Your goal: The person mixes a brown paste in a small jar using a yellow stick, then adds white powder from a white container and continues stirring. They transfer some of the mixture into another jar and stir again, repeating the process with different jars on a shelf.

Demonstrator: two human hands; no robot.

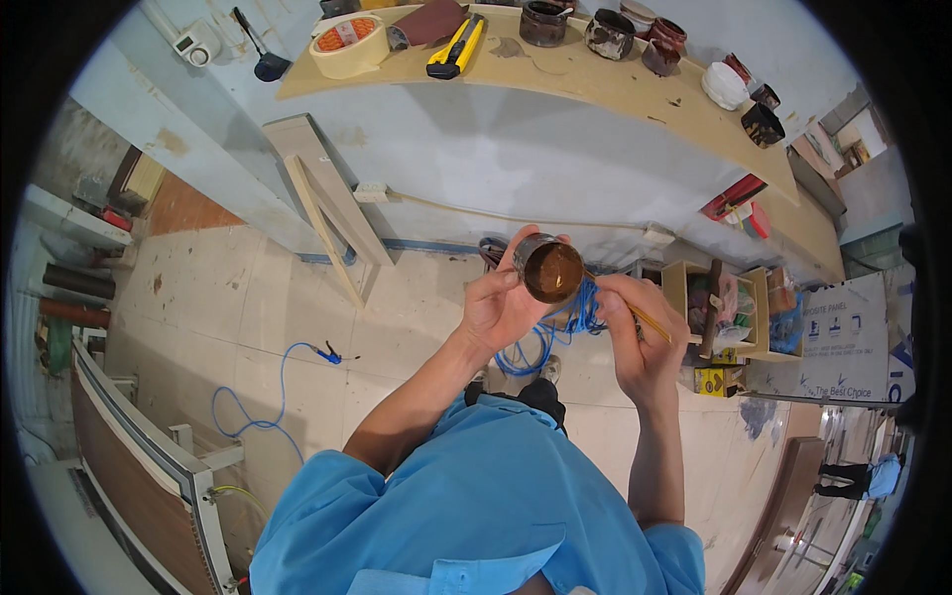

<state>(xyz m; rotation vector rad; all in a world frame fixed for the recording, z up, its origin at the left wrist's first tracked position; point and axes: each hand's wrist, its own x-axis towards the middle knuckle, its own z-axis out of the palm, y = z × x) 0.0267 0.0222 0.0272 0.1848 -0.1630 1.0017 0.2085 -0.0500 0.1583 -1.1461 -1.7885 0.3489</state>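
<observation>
My left hand (493,300) is wrapped round a small dark pot (535,248), tilted so that its mouth faces me. Brown paint or stain (553,270) coats its inside. Between the fingers of my right hand (640,337) is a thin paintbrush (650,322) with a yellow handle. It slants toward the right side of the pot's rim; its tip is too small to make out. Both hands are held up in front of my body, above the floor.
A beige shelf (595,74) ahead carries a tape roll (349,48), a yellow utility knife (456,47) and several stained pots (609,35). Boards (327,188) lean on the wall. Blue hose (526,352) lies on the floor below my hands; wooden bins (762,307) stand right.
</observation>
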